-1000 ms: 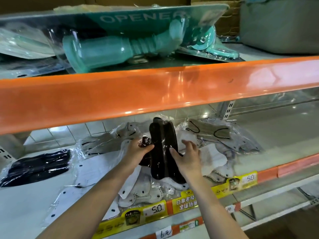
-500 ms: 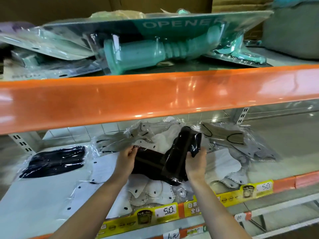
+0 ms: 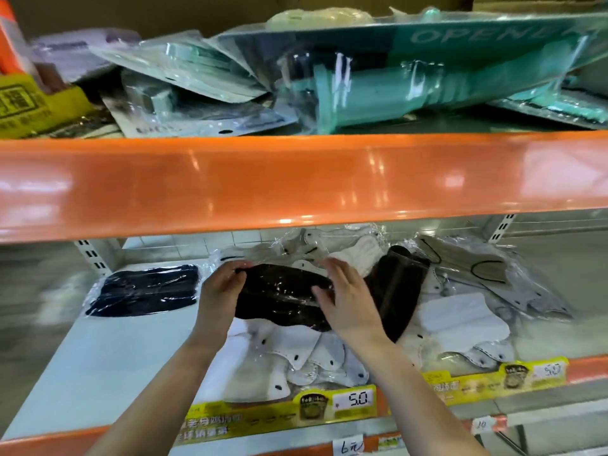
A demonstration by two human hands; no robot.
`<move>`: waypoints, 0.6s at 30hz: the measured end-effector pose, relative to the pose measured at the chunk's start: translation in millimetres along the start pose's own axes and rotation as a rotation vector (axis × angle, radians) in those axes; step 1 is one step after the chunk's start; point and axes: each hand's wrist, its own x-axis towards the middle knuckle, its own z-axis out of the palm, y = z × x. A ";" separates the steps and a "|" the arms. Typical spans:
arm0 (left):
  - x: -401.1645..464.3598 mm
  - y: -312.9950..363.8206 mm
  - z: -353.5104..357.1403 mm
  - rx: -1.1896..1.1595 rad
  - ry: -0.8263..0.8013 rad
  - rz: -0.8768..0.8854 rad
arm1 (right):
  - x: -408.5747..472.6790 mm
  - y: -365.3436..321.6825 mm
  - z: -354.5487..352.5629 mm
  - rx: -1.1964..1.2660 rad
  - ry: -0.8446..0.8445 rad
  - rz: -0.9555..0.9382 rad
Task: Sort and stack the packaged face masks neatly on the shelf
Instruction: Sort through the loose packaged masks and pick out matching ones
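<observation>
A black packaged face mask [image 3: 279, 296] lies flat across the pile of white packaged masks [image 3: 296, 353] on the lower shelf [image 3: 98, 366]. My left hand [image 3: 218, 291] grips its left end with curled fingers. My right hand [image 3: 348, 301] lies on its right end, fingers fairly straight. A second black pack [image 3: 399, 287] leans tilted just right of my right hand. Another dark pack [image 3: 148, 289] rests alone at the shelf's left. Grey and white packs [image 3: 477, 268] lie at the right.
The orange beam [image 3: 296, 179] of the upper shelf hangs close above my hands. On that shelf lie a teal packaged opener [image 3: 411, 90] and other blister packs. Yellow price labels [image 3: 329, 406] line the lower shelf's front edge.
The black pack I held upright a second ago now lies flat across the white masks. My left hand moved to its left end, my right hand onto its right end. The view shifted right.
</observation>
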 end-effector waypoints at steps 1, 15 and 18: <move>-0.7 6.5 0.0 0.036 -0.036 0.046 | 3.7 -12.1 1.8 -0.003 -0.072 -0.046; -15.4 3.6 -15.6 0.124 -0.099 -0.229 | 21.4 -69.0 36.3 0.777 0.117 0.605; -20.3 -0.2 -23.5 0.187 -0.183 -0.301 | 12.7 -74.4 51.6 0.802 0.068 0.655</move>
